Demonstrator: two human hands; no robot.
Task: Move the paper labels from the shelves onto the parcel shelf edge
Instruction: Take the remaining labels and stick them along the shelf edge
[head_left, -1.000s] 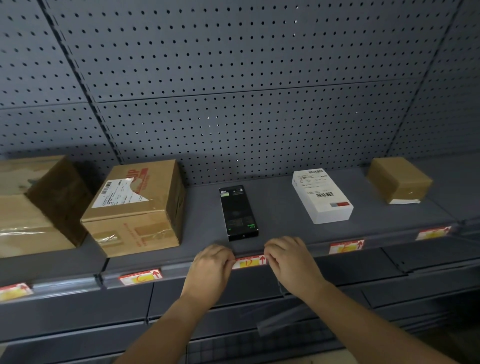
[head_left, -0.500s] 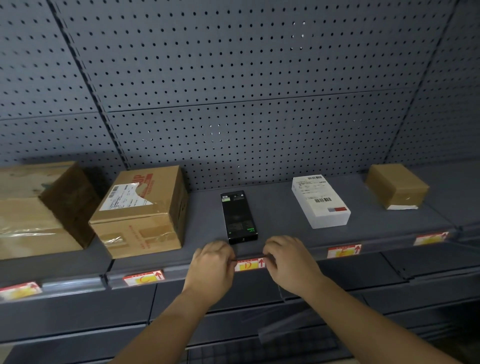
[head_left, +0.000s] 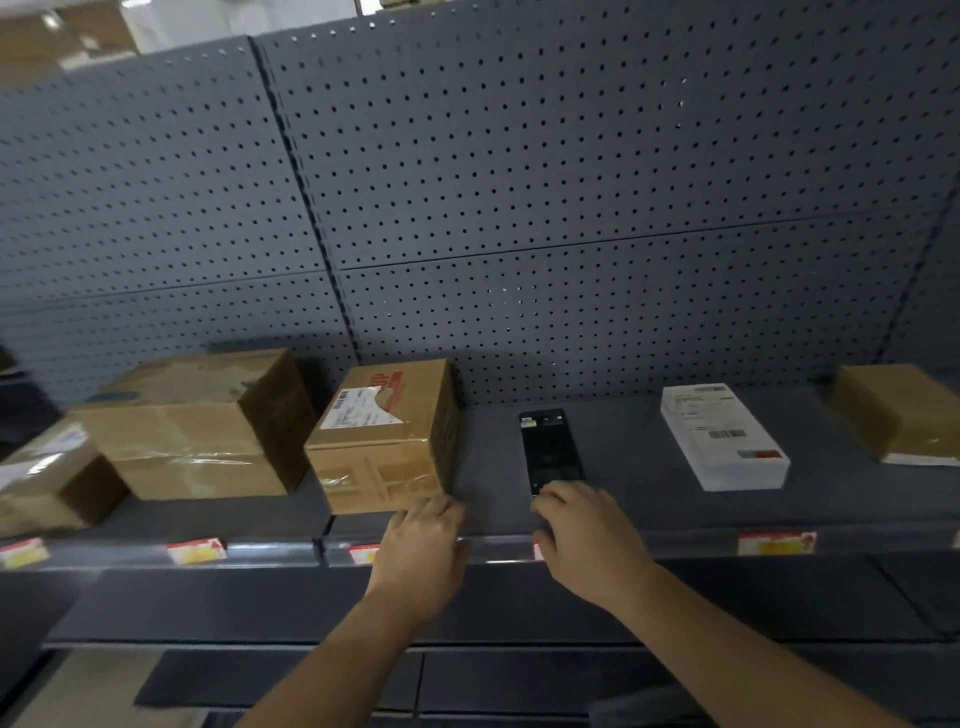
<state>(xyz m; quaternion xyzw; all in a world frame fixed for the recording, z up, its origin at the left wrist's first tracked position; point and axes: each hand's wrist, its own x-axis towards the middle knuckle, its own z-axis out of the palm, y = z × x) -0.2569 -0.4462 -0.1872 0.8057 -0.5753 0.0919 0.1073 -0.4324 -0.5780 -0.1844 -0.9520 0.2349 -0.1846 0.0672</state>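
Red-and-yellow paper labels (head_left: 196, 550) sit along the shelf edge (head_left: 270, 552) under the taped cardboard boxes (head_left: 197, 447), and the left hand (head_left: 423, 551) covers one end of the label below the box with the shipping slip (head_left: 384, 447). The right hand (head_left: 587, 535) hides most of another label in front of the flat black box (head_left: 548, 447), with a white box (head_left: 722, 436) and a brown parcel (head_left: 898, 410) further right. Fingers on both hands are bent over the edge, but I can't tell if they're pinching anything.

I can only half read the big red letters on the cardboard box (head_left: 384, 441); they seem to end in "P". Its shipping slip (head_left: 353, 408) and the white box (head_left: 722, 436) to its right show barcodes, with the print blurred. The text on the red-yellow paper labels (head_left: 776, 543) below is illegible.
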